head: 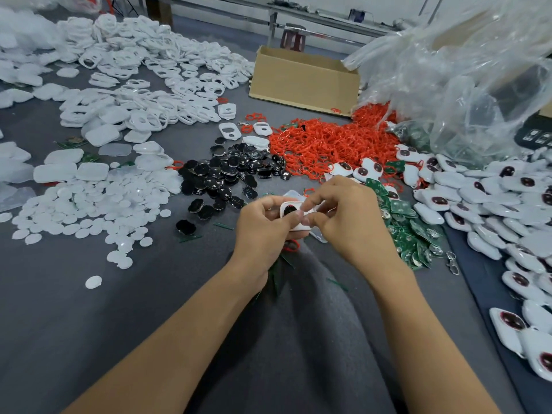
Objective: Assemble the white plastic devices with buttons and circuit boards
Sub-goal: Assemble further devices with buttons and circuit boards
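Item: white shell (294, 226) with black button (289, 210), pinched by fingers of left hand (263, 234) and right hand (349, 225). Risk: button may seat crooked or slip.

white device (291, 211): mostly covered by hands (264, 231) (351, 218) | plastic bag (478, 70): cut off top-right | inside it: perhaps circuit boards (415, 135), blurred

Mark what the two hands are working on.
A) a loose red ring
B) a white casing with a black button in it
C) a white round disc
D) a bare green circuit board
B: the left hand and the right hand both pinch a white casing, and a black button shows in its opening.
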Tool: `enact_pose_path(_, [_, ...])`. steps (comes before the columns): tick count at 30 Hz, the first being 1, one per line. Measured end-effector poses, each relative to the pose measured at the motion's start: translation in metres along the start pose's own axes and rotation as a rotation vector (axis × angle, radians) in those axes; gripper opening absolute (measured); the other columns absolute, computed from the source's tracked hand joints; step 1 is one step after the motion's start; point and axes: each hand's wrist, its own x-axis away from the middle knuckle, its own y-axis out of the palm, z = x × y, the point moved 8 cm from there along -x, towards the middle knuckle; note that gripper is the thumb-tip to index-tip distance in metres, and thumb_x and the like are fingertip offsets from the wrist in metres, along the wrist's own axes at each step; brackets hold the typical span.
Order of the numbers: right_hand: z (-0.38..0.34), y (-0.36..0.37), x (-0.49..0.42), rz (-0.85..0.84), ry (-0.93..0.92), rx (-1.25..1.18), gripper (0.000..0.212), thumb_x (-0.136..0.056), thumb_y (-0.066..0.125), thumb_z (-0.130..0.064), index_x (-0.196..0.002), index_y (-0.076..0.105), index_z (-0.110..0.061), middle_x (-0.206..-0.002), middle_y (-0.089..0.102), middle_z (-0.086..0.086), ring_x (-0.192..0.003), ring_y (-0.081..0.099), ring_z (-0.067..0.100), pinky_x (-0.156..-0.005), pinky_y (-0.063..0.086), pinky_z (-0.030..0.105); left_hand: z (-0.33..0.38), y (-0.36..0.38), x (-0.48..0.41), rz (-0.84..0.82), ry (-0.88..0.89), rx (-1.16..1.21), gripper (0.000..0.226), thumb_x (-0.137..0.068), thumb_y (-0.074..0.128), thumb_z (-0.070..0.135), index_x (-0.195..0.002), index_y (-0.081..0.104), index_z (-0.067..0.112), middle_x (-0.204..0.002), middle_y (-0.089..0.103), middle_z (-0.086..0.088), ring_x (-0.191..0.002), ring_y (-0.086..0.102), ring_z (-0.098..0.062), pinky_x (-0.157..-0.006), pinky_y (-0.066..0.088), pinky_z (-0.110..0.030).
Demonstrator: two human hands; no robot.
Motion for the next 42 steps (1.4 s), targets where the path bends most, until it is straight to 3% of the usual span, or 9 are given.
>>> enact_pose_path(4, [0.000, -0.001, 0.000, -0.001, 0.014, -0.039, 0.013, -0.066, 0.082, -0.008, -0.070, 0.073, -0.017, -0.079, 0.060, -0.001, -0.063, 0.055, 0.005, -0.063, 0.040, 0.022, 0.005, -0.001, 0.002, -0.009, 0.003, -0.003, 0.012, -0.089, 0.065, 0.007, -0.100, 0.066, 0.004, -0.094, 0.072, -0.020, -0.079, 0.072, -0.031, -0.072, 0.061, -0.043])
enact_pose_path(8, [0.007, -0.001, 0.002, -0.010, 0.085, -0.208, 0.011, -0.073, 0.079, -0.007, -0.073, 0.074, -0.017, -0.073, 0.064, -0.005, -0.057, 0.061, 0.016, -0.055, 0.045, 0.019, 0.011, -0.003, 0.006, 0.010, 0.011, -0.009, 0.016, -0.090, 0.063, 0.005, -0.104, 0.064, -0.001, -0.097, 0.070, -0.024, -0.083, 0.070, -0.037, -0.075, 0.059, -0.049])
enact_pose_path(11, [0.018, 0.002, 0.005, -0.001, 0.177, -0.300, 0.019, -0.074, 0.077, -0.006, -0.071, 0.067, -0.023, -0.059, 0.063, -0.006, -0.048, 0.055, 0.006, -0.048, 0.037, 0.011, 0.013, 0.000, 0.009, -0.008, 0.001, 0.031, 0.017, -0.091, 0.061, 0.001, -0.108, 0.064, 0.000, -0.090, 0.073, -0.015, -0.072, 0.071, -0.024, -0.076, 0.058, -0.047])
enact_pose_path(17, [0.024, 0.008, 0.005, -0.015, 0.249, -0.437, 0.028, -0.073, 0.072, 0.003, -0.076, 0.062, -0.023, -0.072, 0.060, -0.003, -0.054, 0.049, 0.006, -0.060, 0.045, 0.024, 0.014, 0.004, 0.011, -0.051, -0.013, 0.063, 0.029, -0.086, 0.060, -0.011, -0.112, 0.064, 0.001, -0.085, 0.072, -0.007, -0.065, 0.069, -0.015, -0.081, 0.056, -0.045])
enact_pose_path(22, [0.027, 0.012, 0.006, -0.054, 0.297, -0.552, 0.030, -0.073, 0.070, 0.011, -0.086, 0.061, -0.016, -0.074, 0.060, 0.004, -0.048, 0.046, 0.003, -0.050, 0.042, 0.019, 0.016, 0.005, 0.014, -0.072, 0.008, 0.008, 0.028, -0.084, 0.062, -0.011, -0.104, 0.067, 0.008, -0.082, 0.072, -0.006, -0.062, 0.069, -0.016, -0.059, 0.054, -0.031])
enact_pose_path(27, [0.023, 0.011, 0.006, -0.039, 0.263, -0.512, 0.031, -0.072, 0.068, 0.010, -0.085, 0.062, -0.017, -0.071, 0.057, 0.000, -0.055, 0.045, 0.013, -0.058, 0.043, 0.029, 0.017, 0.005, 0.015, -0.058, -0.002, 0.007, 0.023, -0.086, 0.062, -0.007, -0.098, 0.067, 0.012, -0.073, 0.072, 0.001, -0.058, 0.068, -0.015, -0.052, 0.052, -0.026])
enact_pose_path(33, [0.025, 0.010, 0.008, -0.052, 0.289, -0.599, 0.021, -0.080, 0.070, 0.003, -0.096, 0.065, -0.010, -0.076, 0.065, 0.008, -0.062, 0.053, 0.019, -0.057, 0.045, 0.024, 0.018, 0.000, 0.015, 0.032, -0.006, 0.017, 0.019, -0.087, 0.059, -0.007, -0.098, 0.066, 0.006, -0.073, 0.070, -0.007, -0.053, 0.067, -0.019, -0.050, 0.054, -0.030])
enact_pose_path(39, [0.053, -0.050, 0.012, 0.328, 0.263, -0.114, 0.026, -0.087, 0.055, 0.000, -0.085, 0.071, -0.021, -0.082, 0.072, -0.001, -0.072, 0.065, 0.011, -0.070, 0.051, 0.025, 0.019, -0.009, 0.013, 0.112, -0.001, 0.026, 0.026, -0.084, 0.053, -0.014, -0.086, 0.066, 0.008, -0.066, 0.066, -0.007, -0.041, 0.058, -0.016, -0.039, 0.049, -0.025])
enact_pose_path(42, [0.066, -0.056, 0.017, 0.329, 0.311, 0.046, 0.032, -0.082, 0.052, 0.002, -0.085, 0.074, -0.021, -0.080, 0.072, 0.000, -0.058, 0.055, 0.010, -0.057, 0.042, 0.025, 0.019, -0.011, 0.013, 0.129, 0.006, 0.028, 0.027, -0.082, 0.053, -0.016, -0.087, 0.066, 0.008, -0.066, 0.067, -0.006, -0.039, 0.058, -0.015, -0.038, 0.047, -0.021])
